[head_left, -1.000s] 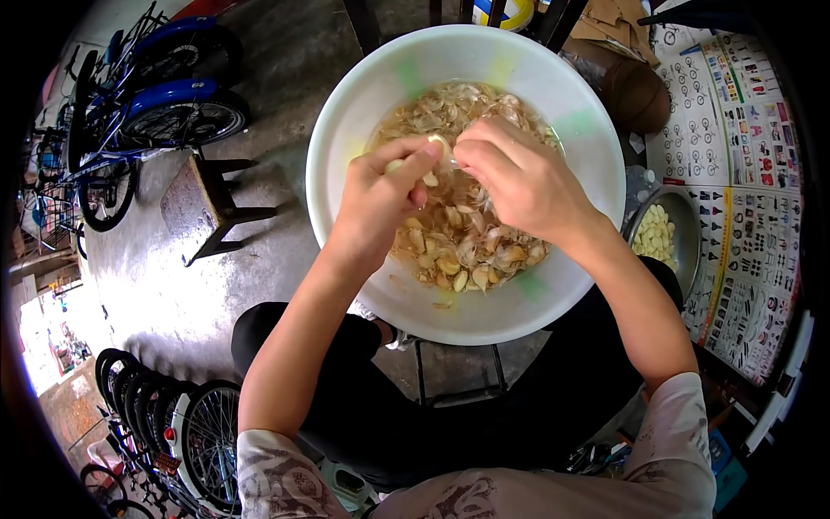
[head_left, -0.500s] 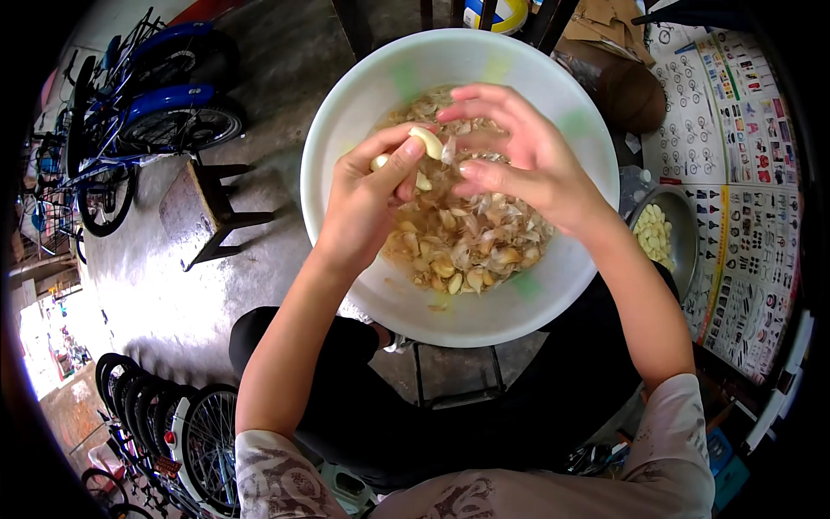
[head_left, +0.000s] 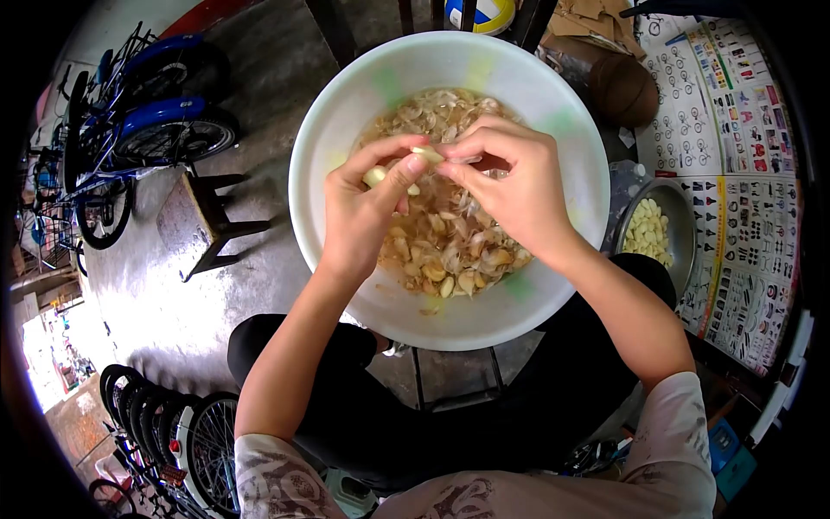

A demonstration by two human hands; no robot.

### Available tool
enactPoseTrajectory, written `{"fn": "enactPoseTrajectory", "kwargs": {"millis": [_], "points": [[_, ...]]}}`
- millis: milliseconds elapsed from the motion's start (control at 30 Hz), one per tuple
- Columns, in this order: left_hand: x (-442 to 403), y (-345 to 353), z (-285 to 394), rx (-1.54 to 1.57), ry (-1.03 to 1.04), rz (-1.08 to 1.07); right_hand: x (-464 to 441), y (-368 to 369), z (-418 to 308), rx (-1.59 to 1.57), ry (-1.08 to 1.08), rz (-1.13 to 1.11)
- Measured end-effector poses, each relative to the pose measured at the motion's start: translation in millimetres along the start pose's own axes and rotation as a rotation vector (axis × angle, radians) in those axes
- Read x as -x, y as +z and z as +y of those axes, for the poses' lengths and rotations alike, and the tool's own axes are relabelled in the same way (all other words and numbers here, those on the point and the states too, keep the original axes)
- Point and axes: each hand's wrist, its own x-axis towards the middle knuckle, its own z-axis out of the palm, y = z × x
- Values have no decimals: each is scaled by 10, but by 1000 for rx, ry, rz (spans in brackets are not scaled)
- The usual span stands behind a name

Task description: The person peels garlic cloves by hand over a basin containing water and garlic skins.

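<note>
Over a large white basin (head_left: 484,325), my left hand (head_left: 363,212) pinches a peeled-looking garlic clove (head_left: 426,155) between thumb and forefinger. More pale cloves (head_left: 375,176) sit tucked in its curled fingers. My right hand (head_left: 527,190) is closed in a pinch at the other end of that clove, and a bit of whitish skin shows by its fingers. Below both hands, brownish water holds many garlic cloves (head_left: 446,286) and loose papery skins (head_left: 493,259).
At the right, a metal bowl (head_left: 686,227) holds peeled cloves (head_left: 647,232), beside a printed sheet (head_left: 743,216). A small wooden stool (head_left: 186,221) stands left of the basin. Bicycles (head_left: 173,130) line the left side. A ball (head_left: 484,13) lies behind the basin.
My right hand, apart and spread before, has moved left and closed onto the clove's end. My left hand still holds its cloves. The view has shifted slightly.
</note>
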Motion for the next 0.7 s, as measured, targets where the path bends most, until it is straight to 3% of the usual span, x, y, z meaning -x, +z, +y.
{"fn": "enactPoseTrajectory", "kwargs": {"millis": [300, 433, 700], "points": [[19, -30, 11, 19, -23, 30, -35, 22, -2, 92, -243, -33], [12, -43, 36, 234, -102, -25, -38, 27, -24, 85, -223, -56], [4, -24, 27, 329, -130, -84, -28, 29, -56, 24, -59, -64]]}}
